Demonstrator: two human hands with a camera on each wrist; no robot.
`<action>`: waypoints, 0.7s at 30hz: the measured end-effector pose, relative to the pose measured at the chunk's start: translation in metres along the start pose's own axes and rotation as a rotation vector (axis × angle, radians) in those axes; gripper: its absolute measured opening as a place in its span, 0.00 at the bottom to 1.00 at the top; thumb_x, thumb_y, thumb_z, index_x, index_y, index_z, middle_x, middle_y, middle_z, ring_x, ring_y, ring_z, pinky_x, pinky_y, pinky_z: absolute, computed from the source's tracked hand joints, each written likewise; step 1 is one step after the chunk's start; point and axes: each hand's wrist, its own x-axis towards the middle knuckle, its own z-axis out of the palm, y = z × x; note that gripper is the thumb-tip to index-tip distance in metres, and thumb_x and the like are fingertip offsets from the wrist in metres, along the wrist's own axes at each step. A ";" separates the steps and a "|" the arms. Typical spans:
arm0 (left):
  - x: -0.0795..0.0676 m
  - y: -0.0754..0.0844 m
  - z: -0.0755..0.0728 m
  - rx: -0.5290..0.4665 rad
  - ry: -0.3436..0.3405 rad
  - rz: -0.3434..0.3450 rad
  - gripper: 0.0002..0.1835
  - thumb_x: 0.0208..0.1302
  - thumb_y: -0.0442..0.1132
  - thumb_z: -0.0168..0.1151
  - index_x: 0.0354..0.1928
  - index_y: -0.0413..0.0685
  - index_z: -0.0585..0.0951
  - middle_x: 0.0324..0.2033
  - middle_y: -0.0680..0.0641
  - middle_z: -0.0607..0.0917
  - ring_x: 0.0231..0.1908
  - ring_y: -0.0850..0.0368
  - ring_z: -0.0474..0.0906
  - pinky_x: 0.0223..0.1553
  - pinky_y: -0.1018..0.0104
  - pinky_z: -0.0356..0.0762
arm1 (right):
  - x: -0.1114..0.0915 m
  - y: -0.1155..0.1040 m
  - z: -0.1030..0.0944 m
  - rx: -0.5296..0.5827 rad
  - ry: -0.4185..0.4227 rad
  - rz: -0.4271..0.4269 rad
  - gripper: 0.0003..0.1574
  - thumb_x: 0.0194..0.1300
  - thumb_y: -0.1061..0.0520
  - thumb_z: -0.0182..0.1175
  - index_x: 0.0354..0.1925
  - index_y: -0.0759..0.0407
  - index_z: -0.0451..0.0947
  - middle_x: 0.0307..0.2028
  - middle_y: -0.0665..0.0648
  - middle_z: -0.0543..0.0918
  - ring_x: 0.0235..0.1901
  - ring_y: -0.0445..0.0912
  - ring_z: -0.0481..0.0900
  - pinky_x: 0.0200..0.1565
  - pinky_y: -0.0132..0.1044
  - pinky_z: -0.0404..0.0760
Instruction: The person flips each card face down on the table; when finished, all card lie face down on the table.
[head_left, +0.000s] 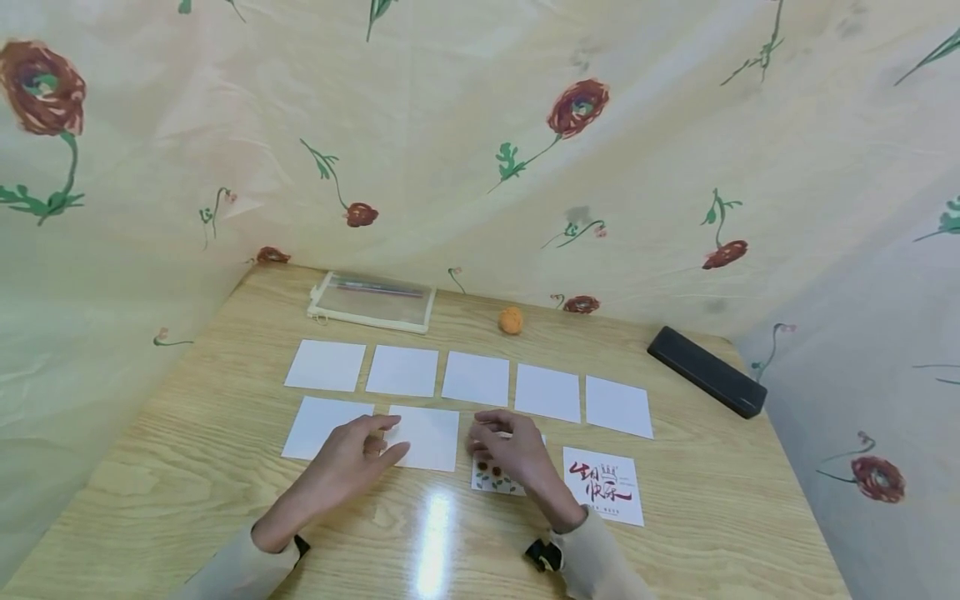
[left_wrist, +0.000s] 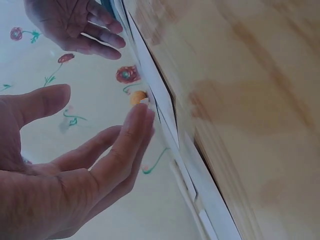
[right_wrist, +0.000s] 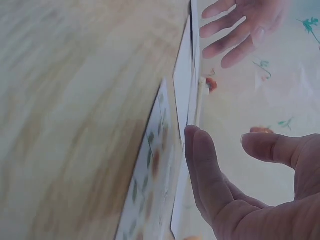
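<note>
My left hand (head_left: pixel 350 458) is over the left edge of a blank white card (head_left: pixel 426 440) in the front row, thumb and fingers apart, with nothing between them. In the left wrist view its fingers (left_wrist: pixel 107 165) are bent loosely close to the table. My right hand (head_left: pixel 513 450) hovers over a card printed with sunflowers (head_left: pixel 495 481), hiding its upper part. The right wrist view shows the thumb well away from the fingers (right_wrist: pixel 207 172) and nothing held. Right of that hand lies a card with red Chinese lettering (head_left: pixel 603 485).
Several blank white cards (head_left: pixel 476 379) form a back row, and another blank card (head_left: pixel 318 427) lies front left. Behind them are a clear pencil case (head_left: pixel 375 302) with pens and an orange ball (head_left: pixel 511 321). A black case (head_left: pixel 707 371) lies at the right. Flowered cloth (head_left: pixel 450 167) encloses the table.
</note>
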 end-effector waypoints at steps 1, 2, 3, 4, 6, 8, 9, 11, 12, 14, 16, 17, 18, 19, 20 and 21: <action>0.001 0.001 0.001 -0.020 0.004 0.002 0.28 0.73 0.48 0.66 0.68 0.41 0.78 0.59 0.39 0.84 0.50 0.48 0.86 0.50 0.55 0.87 | -0.001 0.000 -0.003 0.007 0.008 -0.004 0.23 0.75 0.56 0.62 0.62 0.67 0.79 0.51 0.67 0.85 0.42 0.56 0.91 0.46 0.44 0.91; 0.001 0.002 0.003 -0.039 0.006 0.004 0.27 0.73 0.49 0.66 0.67 0.42 0.79 0.63 0.38 0.83 0.53 0.46 0.86 0.51 0.55 0.88 | -0.002 0.001 -0.006 0.007 0.016 -0.013 0.23 0.75 0.57 0.62 0.62 0.68 0.79 0.51 0.68 0.85 0.42 0.57 0.91 0.47 0.45 0.91; 0.002 0.003 0.005 -0.061 0.000 0.005 0.26 0.73 0.48 0.66 0.67 0.43 0.79 0.63 0.38 0.82 0.53 0.46 0.86 0.50 0.56 0.88 | -0.003 0.002 -0.009 0.010 0.023 -0.016 0.23 0.75 0.57 0.62 0.63 0.68 0.79 0.51 0.68 0.85 0.43 0.57 0.91 0.47 0.45 0.91; 0.003 0.004 0.006 -0.082 -0.011 0.011 0.26 0.73 0.47 0.66 0.67 0.42 0.79 0.64 0.37 0.82 0.53 0.45 0.87 0.48 0.57 0.88 | -0.004 0.002 -0.012 0.013 0.031 -0.016 0.24 0.75 0.57 0.62 0.63 0.68 0.79 0.51 0.68 0.85 0.43 0.58 0.91 0.48 0.46 0.91; 0.006 0.006 0.010 -0.111 -0.034 0.019 0.25 0.74 0.47 0.66 0.66 0.42 0.79 0.63 0.37 0.82 0.53 0.45 0.87 0.46 0.59 0.88 | -0.006 0.004 -0.019 0.012 0.053 -0.016 0.24 0.75 0.57 0.62 0.63 0.68 0.79 0.51 0.67 0.85 0.44 0.57 0.91 0.48 0.46 0.91; 0.009 0.008 0.015 -0.132 -0.065 0.026 0.25 0.74 0.47 0.65 0.67 0.43 0.79 0.62 0.38 0.82 0.52 0.45 0.87 0.46 0.60 0.88 | -0.008 0.007 -0.026 0.011 0.078 -0.017 0.24 0.75 0.57 0.62 0.63 0.69 0.79 0.50 0.67 0.85 0.44 0.57 0.91 0.48 0.46 0.91; 0.011 0.010 0.017 -0.142 -0.084 0.030 0.25 0.74 0.48 0.65 0.67 0.43 0.79 0.62 0.38 0.82 0.53 0.44 0.87 0.46 0.60 0.88 | -0.009 0.009 -0.029 0.010 0.091 -0.011 0.24 0.74 0.57 0.63 0.63 0.69 0.79 0.50 0.67 0.85 0.44 0.57 0.91 0.48 0.45 0.91; 0.014 0.012 0.022 -0.156 -0.120 0.039 0.26 0.75 0.49 0.63 0.68 0.43 0.78 0.61 0.38 0.82 0.53 0.44 0.86 0.47 0.59 0.88 | -0.012 0.012 -0.036 0.005 0.118 0.000 0.23 0.75 0.58 0.63 0.63 0.68 0.79 0.50 0.67 0.85 0.45 0.55 0.91 0.48 0.44 0.91; 0.015 0.014 0.024 -0.163 -0.137 0.046 0.26 0.75 0.49 0.63 0.68 0.43 0.78 0.61 0.38 0.82 0.53 0.44 0.86 0.48 0.58 0.88 | -0.012 0.013 -0.040 0.003 0.128 0.004 0.23 0.75 0.59 0.62 0.63 0.68 0.79 0.50 0.67 0.85 0.45 0.55 0.91 0.48 0.44 0.91; 0.019 0.017 0.030 -0.165 -0.166 0.059 0.26 0.76 0.49 0.62 0.69 0.43 0.77 0.61 0.38 0.82 0.53 0.43 0.86 0.48 0.58 0.88 | -0.015 0.017 -0.047 -0.011 0.147 0.019 0.23 0.75 0.58 0.62 0.63 0.67 0.79 0.51 0.67 0.86 0.46 0.54 0.91 0.49 0.42 0.90; 0.022 0.019 0.035 -0.171 -0.196 0.070 0.26 0.76 0.49 0.62 0.69 0.42 0.77 0.60 0.38 0.83 0.53 0.43 0.86 0.49 0.57 0.88 | -0.017 0.019 -0.053 -0.011 0.162 0.031 0.23 0.74 0.58 0.63 0.64 0.66 0.79 0.51 0.66 0.86 0.47 0.54 0.91 0.50 0.41 0.90; 0.023 0.020 0.038 -0.172 -0.210 0.076 0.26 0.76 0.49 0.62 0.69 0.41 0.77 0.60 0.37 0.83 0.53 0.43 0.86 0.50 0.56 0.88 | -0.019 0.021 -0.056 -0.014 0.168 0.033 0.24 0.74 0.58 0.63 0.64 0.66 0.78 0.51 0.67 0.86 0.47 0.54 0.90 0.50 0.40 0.90; 0.024 0.022 0.041 -0.177 -0.226 0.079 0.26 0.76 0.49 0.61 0.69 0.41 0.77 0.61 0.37 0.83 0.53 0.42 0.86 0.51 0.55 0.87 | -0.020 0.023 -0.059 -0.016 0.174 0.036 0.24 0.74 0.58 0.63 0.64 0.66 0.78 0.52 0.67 0.85 0.47 0.54 0.90 0.50 0.40 0.90; 0.025 0.022 0.044 -0.180 -0.243 0.082 0.27 0.76 0.49 0.61 0.69 0.41 0.76 0.61 0.37 0.83 0.54 0.42 0.85 0.52 0.54 0.87 | -0.023 0.024 -0.062 -0.017 0.181 0.040 0.24 0.74 0.59 0.63 0.64 0.66 0.78 0.52 0.67 0.85 0.47 0.54 0.90 0.50 0.39 0.90; 0.026 0.023 0.047 -0.189 -0.261 0.084 0.27 0.77 0.49 0.61 0.69 0.41 0.76 0.62 0.37 0.82 0.54 0.42 0.85 0.53 0.53 0.87 | -0.024 0.026 -0.064 -0.017 0.188 0.046 0.24 0.74 0.59 0.63 0.64 0.67 0.78 0.52 0.68 0.85 0.48 0.54 0.90 0.50 0.39 0.90; 0.026 0.023 0.050 -0.197 -0.279 0.083 0.27 0.77 0.49 0.61 0.69 0.41 0.76 0.62 0.37 0.82 0.55 0.41 0.85 0.54 0.52 0.87 | -0.026 0.027 -0.066 -0.021 0.193 0.051 0.24 0.74 0.59 0.63 0.64 0.67 0.78 0.53 0.68 0.85 0.48 0.54 0.90 0.50 0.38 0.90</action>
